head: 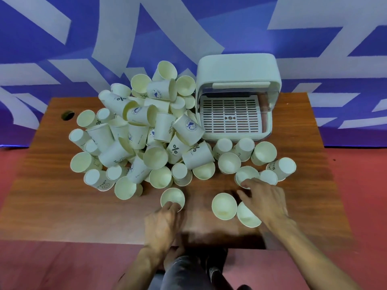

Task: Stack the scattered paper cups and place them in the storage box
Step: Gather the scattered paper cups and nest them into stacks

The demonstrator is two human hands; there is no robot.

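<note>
Heap of white paper cups (146, 130) on table, open-lidded white storage box (236, 97) just right, empty

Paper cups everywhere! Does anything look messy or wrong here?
Yes. The paper cups lie in a jumbled heap on the table, many tipped on their sides. The storage box stands open with no cups inside.

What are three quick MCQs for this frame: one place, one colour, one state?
1. Relative to the cup pile, the storage box stands: A) left B) right C) nearer the person.
2. The table top is: A) white B) green C) brown wood.
3. The storage box is: A) open, holding no cups B) shut C) open, full of cups.
Key: 1 B, the pile lies to its left; 2 C, wood grain shows; 3 A, its lid is raised over a bare slotted tray.
</note>
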